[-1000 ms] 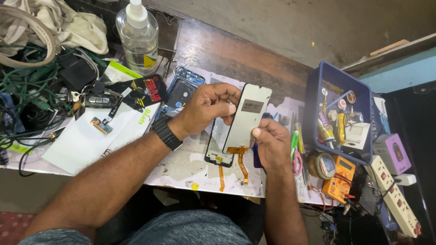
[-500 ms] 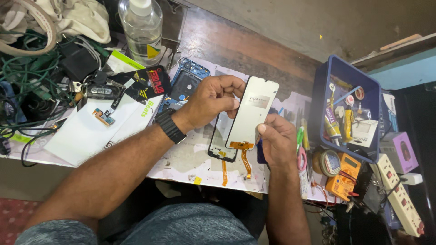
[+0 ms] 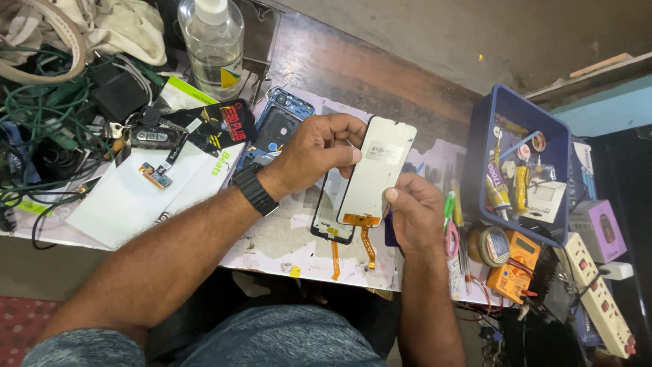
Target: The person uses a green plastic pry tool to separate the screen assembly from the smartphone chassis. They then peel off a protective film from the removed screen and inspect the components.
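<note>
Both hands hold a phone display panel (image 3: 375, 173), pale back side up, with an orange flex cable hanging from its lower end. My left hand (image 3: 319, 149), a black watch on its wrist, grips the panel's left edge near the top. My right hand (image 3: 413, 212) pinches the lower right edge. Under the panel lies a second, dark screen (image 3: 329, 219) with its own orange flex cable, flat on the worn white mat (image 3: 285, 238). A blue phone frame (image 3: 280, 126) lies just beyond my left hand.
A clear plastic bottle (image 3: 214, 41) stands at the back. Tangled cables (image 3: 47, 115) and white packets (image 3: 136, 197) fill the left. On the right are a blue tool bin (image 3: 523, 163), a solder reel (image 3: 487, 245), an orange multimeter (image 3: 516, 265) and a white power strip (image 3: 598, 292).
The view has drifted slightly. Both hands keep hold of the display panel in much the same pose; it has tipped only a little.
</note>
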